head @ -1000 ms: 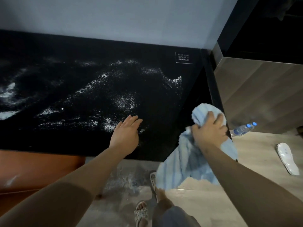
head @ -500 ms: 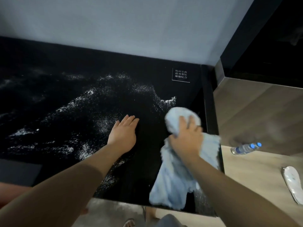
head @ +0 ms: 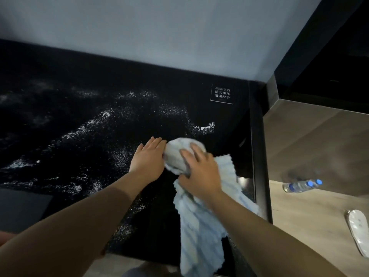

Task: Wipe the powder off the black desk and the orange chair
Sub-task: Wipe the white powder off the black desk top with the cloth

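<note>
White powder (head: 119,154) lies in streaks and patches across the black desk (head: 60,80). My left hand (head: 148,157) rests flat on the desk with straight fingers, its fingertips beside the bunched end of a light blue towel (head: 199,226). My right hand (head: 199,172) grips that bunched towel and presses it on the desk right next to my left hand. The towel's loose end trails back over the desk's front edge. Only a sliver of the orange chair (head: 3,237) shows at the lower left edge.
A grey wall (head: 159,33) backs the desk. A white-lettered label (head: 222,93) marks the desk's far right corner. To the right stand a wooden cabinet side (head: 319,140), a plastic water bottle (head: 300,185) on the floor and a white slipper (head: 359,234).
My right hand has carried the towel from the desk's right edge leftward onto the desk, up to my left hand. My left hand stayed flat on the desk. The view moved closer.
</note>
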`<act>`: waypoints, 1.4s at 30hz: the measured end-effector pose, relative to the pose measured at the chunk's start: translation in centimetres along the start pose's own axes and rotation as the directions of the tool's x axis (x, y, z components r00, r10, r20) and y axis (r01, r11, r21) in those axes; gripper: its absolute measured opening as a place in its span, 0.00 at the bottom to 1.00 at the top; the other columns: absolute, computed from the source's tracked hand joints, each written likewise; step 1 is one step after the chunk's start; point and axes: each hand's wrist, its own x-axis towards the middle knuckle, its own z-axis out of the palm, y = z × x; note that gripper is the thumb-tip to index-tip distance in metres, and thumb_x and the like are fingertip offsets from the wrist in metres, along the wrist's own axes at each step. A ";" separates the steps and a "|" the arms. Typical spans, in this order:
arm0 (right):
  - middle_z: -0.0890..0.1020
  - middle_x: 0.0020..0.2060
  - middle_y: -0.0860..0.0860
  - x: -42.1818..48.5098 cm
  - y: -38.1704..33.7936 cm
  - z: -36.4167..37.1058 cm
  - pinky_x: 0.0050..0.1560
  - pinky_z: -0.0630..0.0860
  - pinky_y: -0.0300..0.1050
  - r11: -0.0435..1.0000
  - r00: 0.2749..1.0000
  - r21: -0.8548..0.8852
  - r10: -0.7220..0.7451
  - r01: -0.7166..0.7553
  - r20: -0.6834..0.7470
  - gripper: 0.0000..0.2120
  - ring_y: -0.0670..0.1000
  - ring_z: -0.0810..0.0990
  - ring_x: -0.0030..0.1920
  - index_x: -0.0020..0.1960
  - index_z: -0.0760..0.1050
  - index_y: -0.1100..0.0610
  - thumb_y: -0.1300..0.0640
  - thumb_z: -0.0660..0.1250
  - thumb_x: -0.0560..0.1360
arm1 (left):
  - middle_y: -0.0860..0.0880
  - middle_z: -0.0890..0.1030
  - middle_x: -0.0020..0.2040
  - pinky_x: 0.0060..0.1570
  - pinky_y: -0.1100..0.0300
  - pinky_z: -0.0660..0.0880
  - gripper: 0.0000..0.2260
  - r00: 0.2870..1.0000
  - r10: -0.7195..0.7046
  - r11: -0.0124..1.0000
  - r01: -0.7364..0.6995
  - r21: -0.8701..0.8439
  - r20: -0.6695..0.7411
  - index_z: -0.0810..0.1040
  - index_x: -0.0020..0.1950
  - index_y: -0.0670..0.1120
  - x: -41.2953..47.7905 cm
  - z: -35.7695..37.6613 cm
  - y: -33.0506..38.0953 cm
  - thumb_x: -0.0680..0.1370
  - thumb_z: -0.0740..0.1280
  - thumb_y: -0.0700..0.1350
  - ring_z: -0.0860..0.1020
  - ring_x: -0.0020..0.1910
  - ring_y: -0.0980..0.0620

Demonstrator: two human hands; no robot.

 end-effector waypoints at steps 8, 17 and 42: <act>0.46 0.76 0.60 2.5 6.5 -4.1 0.66 0.61 0.55 0.735 0.735 -0.057 0.667 -0.676 -0.122 0.39 0.67 0.58 0.70 0.76 0.47 0.55 0.47 0.64 0.73 | 0.50 0.49 0.78 0.74 0.51 0.47 0.25 0.995 0.090 0.990 -0.095 0.101 0.053 0.48 0.77 0.48 1.9 -1.5 -0.4 0.82 0.51 0.43 0.45 0.77 0.51; 0.52 0.75 0.60 4.9 6.3 -3.9 0.64 0.60 0.48 0.858 0.797 0.273 0.508 -0.435 -0.326 0.33 0.65 0.61 0.68 0.71 0.61 0.57 0.60 0.69 0.69 | 0.49 0.45 0.78 0.74 0.49 0.47 0.25 0.986 0.100 0.974 -0.124 0.192 0.132 0.45 0.77 0.47 4.1 -2.4 -1.6 0.82 0.51 0.49 0.43 0.77 0.49; 0.57 0.75 0.52 9.9 4.1 -3.3 0.65 0.64 0.53 0.977 0.979 0.120 0.187 -0.177 -0.080 0.33 0.62 0.63 0.67 0.72 0.64 0.46 0.56 0.69 0.68 | 0.49 0.46 0.78 0.70 0.53 0.60 0.24 0.965 0.131 0.956 -0.184 0.227 0.229 0.49 0.78 0.49 7.4 -4.1 -2.4 0.82 0.50 0.44 0.52 0.77 0.49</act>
